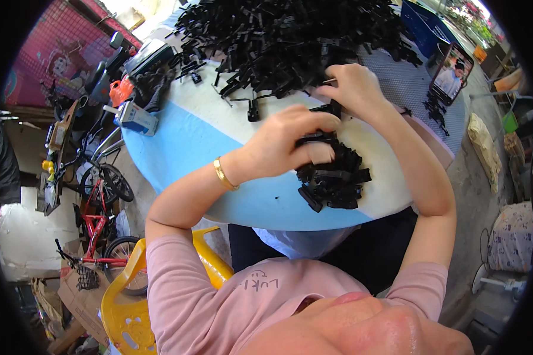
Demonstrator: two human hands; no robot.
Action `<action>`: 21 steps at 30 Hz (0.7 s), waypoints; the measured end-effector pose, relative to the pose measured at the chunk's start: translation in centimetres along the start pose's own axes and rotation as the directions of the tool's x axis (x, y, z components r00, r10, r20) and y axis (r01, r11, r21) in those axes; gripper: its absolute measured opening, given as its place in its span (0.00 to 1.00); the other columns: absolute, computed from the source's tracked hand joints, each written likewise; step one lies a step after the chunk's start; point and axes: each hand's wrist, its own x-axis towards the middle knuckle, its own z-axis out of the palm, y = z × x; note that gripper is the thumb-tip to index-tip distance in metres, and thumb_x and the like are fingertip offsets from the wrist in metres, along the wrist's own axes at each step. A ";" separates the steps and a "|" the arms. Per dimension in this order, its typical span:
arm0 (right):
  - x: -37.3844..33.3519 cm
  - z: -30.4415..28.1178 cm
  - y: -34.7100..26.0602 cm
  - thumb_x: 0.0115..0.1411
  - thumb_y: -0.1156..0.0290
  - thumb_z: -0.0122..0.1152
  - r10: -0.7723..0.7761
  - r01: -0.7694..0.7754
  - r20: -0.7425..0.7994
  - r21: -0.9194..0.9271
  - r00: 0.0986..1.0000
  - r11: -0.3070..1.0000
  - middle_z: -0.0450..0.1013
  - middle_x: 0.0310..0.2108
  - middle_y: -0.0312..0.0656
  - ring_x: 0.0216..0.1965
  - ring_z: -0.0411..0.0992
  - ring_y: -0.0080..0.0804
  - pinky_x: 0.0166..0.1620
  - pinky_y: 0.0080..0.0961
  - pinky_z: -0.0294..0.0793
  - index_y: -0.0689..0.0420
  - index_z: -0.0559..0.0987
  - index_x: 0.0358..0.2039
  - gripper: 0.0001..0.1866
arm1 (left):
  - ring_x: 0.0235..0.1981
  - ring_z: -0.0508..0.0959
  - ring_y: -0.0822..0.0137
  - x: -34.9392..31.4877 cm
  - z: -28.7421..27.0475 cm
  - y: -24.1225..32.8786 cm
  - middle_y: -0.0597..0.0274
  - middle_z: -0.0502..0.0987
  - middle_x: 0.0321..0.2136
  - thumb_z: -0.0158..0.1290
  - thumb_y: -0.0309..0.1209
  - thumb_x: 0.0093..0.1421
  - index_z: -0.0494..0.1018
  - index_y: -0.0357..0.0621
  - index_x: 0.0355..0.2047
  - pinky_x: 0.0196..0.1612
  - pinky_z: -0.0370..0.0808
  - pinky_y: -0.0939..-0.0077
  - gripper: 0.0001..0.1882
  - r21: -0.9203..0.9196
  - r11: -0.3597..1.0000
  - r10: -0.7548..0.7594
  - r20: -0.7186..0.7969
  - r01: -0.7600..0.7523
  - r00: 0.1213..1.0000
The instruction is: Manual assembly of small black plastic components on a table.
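Note:
A large heap of small black plastic parts (pixel 278 41) covers the far side of the table (pixel 189 136). Closer to me sits a smaller pile of black plastic pieces (pixel 334 183). Just over that pile, my left hand (pixel 296 139) curls its thumb and fingers about a black plastic part (pixel 314 137). My right hand (pixel 355 89) is at the near edge of the big heap, its thumb and forefinger pinched together on something small and thin that I cannot make out. Another black piece (pixel 334 109) shows between the two hands.
A phone (pixel 453 74) stands propped at the right, beside a dark blue basket (pixel 423 29). A blue-and-white box (pixel 136 118) sits on the left table edge. Beyond are a red bicycle (pixel 93 228) and a yellow chair (pixel 124 319).

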 end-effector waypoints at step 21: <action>-3.4 -3.1 -3.6 0.38 0.73 0.67 -0.602 0.718 -0.550 -0.005 0.579 0.696 0.66 0.18 0.34 0.19 0.66 0.26 0.21 0.20 0.67 0.57 0.76 0.36 0.20 | 0.45 0.72 0.69 0.3 -3.0 -2.4 0.59 0.69 0.45 0.54 0.39 0.55 0.54 0.32 0.55 0.49 0.69 0.77 0.34 -0.910 0.253 -0.253 0.264 0.327 0.931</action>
